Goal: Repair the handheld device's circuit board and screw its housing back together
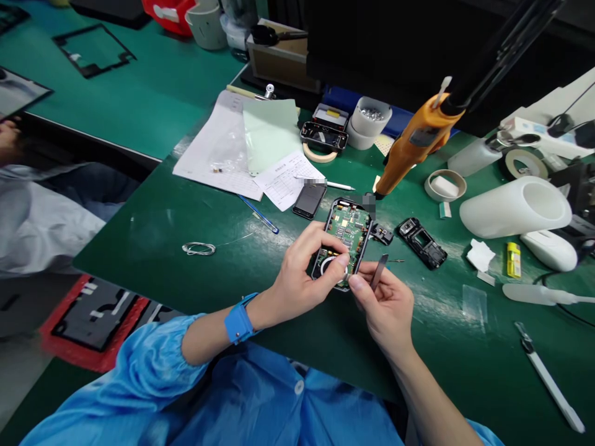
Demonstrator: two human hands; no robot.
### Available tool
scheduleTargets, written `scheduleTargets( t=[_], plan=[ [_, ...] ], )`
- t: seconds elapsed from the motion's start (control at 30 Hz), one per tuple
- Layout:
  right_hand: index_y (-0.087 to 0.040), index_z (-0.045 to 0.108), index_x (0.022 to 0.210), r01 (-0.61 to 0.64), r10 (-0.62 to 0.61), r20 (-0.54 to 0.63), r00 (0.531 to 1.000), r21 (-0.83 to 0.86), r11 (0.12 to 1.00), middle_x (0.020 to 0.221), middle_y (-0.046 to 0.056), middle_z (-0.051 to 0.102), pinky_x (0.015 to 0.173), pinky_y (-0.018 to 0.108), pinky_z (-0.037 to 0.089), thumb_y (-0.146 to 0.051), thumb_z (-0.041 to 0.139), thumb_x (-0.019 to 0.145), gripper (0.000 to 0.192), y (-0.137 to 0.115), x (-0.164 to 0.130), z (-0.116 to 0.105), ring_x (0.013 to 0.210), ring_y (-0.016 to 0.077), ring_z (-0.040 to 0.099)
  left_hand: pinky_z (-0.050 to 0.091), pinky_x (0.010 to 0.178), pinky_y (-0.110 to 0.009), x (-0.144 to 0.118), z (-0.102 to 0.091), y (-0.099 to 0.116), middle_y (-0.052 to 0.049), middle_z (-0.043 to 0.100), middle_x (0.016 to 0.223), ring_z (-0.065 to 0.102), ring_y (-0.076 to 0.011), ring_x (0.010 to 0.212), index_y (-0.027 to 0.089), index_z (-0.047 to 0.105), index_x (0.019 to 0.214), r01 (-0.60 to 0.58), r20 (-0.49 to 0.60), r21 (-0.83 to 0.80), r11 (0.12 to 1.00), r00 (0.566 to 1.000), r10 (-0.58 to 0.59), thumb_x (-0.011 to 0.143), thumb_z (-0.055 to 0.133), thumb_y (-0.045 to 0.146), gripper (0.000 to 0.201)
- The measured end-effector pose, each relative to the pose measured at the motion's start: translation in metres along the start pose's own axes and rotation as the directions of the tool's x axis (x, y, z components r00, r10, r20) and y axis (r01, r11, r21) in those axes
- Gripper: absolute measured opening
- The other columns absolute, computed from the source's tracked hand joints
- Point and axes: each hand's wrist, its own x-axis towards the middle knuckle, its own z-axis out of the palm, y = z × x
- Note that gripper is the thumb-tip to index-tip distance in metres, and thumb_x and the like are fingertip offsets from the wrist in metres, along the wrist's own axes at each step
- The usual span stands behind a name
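Observation:
An opened handheld device (349,223) shows its green circuit board inside a dark frame, above the table edge in front of me. My left hand (304,266) grips its left side, with thumb and index finger closing over the lower part of the board. Beside those fingers lies a round black part with a white ring (331,266). At the lower right corner, my right hand (385,303) is closed, its thumb and fingers by the frame. Dark tweezers (379,271) stick up between its fingers; their tips are hidden. A black plastic housing (422,243) lies to the right.
An orange electric screwdriver (413,145) hangs just above the device. Papers (218,148), a dark phone (309,199) and a blue pen (259,214) lie behind. A white cylinder (493,207) and a brush (551,381) are at right. Another person's sleeve (51,204) shows at left.

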Motion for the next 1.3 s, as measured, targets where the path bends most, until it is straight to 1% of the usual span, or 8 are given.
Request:
scheduleTargets(
  t=[0.1,0.23,0.47,0.67,0.87,1.17,1.3],
  plan=[
    [-0.021,0.076,0.09,-0.018,0.018,-0.005,1.0,-0.003,1.0,0.061,-0.006,0.059,0.049,0.022,0.046,-0.048,0.096,0.083,0.033,0.0016,-0.0004,-0.0004,0.047,0.006,0.039,0.054,0.081,-0.031,-0.0004,-0.0008,-0.0004,-0.003,0.065,0.101,0.065,-0.0169,0.093,0.022,0.064,0.106,0.014,0.012,-0.001,1.0,1.0,-0.014,0.106,0.066,0.016,0.006],
    [-0.021,0.076,0.091,-0.028,0.028,-0.008,1.0,-0.004,1.0,0.061,-0.006,0.059,0.048,0.022,0.046,-0.05,0.095,0.083,0.035,0.0026,-0.0011,-0.0008,0.046,0.0059,0.039,0.053,0.083,-0.031,0.0006,-0.0021,-0.0011,-0.002,0.066,0.101,0.065,-0.0168,0.094,0.021,0.064,0.106,-0.011,0.031,0.003,1.0,0.999,0.011,0.106,0.067,0.015,0.007],
    [-0.021,0.077,0.091,-0.001,0.001,-0.01,1.0,0.007,1.0,0.063,-0.005,0.063,0.046,0.019,0.042,-0.042,0.096,0.083,0.029,0.0004,-0.0001,-0.001,0.047,0.0055,0.042,0.052,0.085,-0.028,0.0009,-0.0012,-0.0021,0.0,0.065,0.101,0.065,-0.0145,0.096,0.021,0.065,0.106,-0.033,0.032,-0.024,0.999,0.999,0.034,0.105,0.068,0.012,0.01],
    [-0.021,0.078,0.09,-0.012,0.012,-0.022,1.0,-0.021,1.0,0.064,-0.004,0.065,0.048,0.021,0.046,-0.044,0.095,0.084,0.029,0.0013,-0.0009,-0.0011,0.046,0.0057,0.041,0.052,0.082,-0.03,-0.0007,-0.0009,-0.0006,-0.001,0.065,0.1,0.064,-0.0161,0.095,0.021,0.064,0.106,0.007,0.028,-0.021,1.0,1.0,-0.006,0.106,0.067,0.013,0.009],
    [-0.021,0.078,0.089,-0.018,0.018,-0.013,1.0,-0.013,1.0,0.066,-0.004,0.067,0.05,0.021,0.048,-0.041,0.095,0.084,0.027,-0.0004,-0.0012,-0.0005,0.047,0.0053,0.041,0.05,0.079,-0.029,-0.0009,-0.0012,-0.0006,0.0,0.062,0.099,0.063,-0.015,0.092,0.022,0.063,0.104,0.022,0.03,-0.011,1.0,0.999,-0.021,0.105,0.066,0.011,0.011],
    [-0.02,0.077,0.089,-0.022,0.021,-0.016,1.0,-0.046,0.999,0.067,-0.002,0.07,0.049,0.022,0.048,-0.044,0.094,0.084,0.029,0.0003,-0.0018,-0.0024,0.047,0.0061,0.044,0.05,0.078,-0.03,0.0023,-0.0024,0.001,0.0,0.064,0.096,0.063,-0.0156,0.09,0.022,0.063,0.103,-0.017,0.037,0.017,1.0,0.999,0.016,0.104,0.067,0.01,0.013],
    [-0.02,0.077,0.09,-0.025,0.024,-0.018,1.0,-0.059,0.998,0.067,-0.002,0.071,0.048,0.022,0.047,-0.044,0.094,0.084,0.03,0.0004,-0.002,-0.0018,0.047,0.0057,0.042,0.05,0.077,-0.03,0.0027,-0.0035,0.0006,0.0,0.065,0.095,0.062,-0.0159,0.089,0.023,0.064,0.102,-0.021,0.037,0.019,1.0,0.999,0.021,0.103,0.067,0.011,0.012]
  ],
)
